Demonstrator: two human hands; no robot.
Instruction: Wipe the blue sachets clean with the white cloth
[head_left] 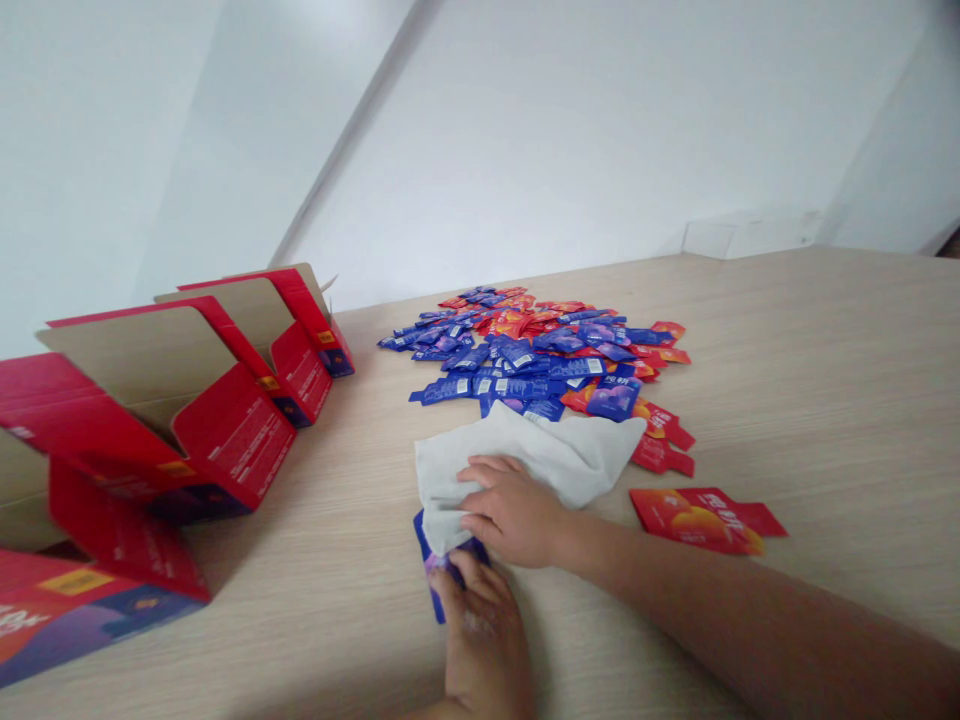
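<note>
My right hand presses down on a white cloth, with its fingers bent over the bunched fabric. Under the cloth's near corner lies a blue sachet, partly covered by both the cloth and my hands. My left hand holds that sachet against the table, fingertips bent onto its near part. Beside my right forearm rests a single red-orange sachet, flat and untouched. Just beyond the cloth spreads a pile of blue sachets mixed with red-orange sachets.
Several red cardboard boxes with flaps up stand in a row on the left, including a near box and a middle box. A white wall rises behind the wooden table. At the back right is a pale box-like object.
</note>
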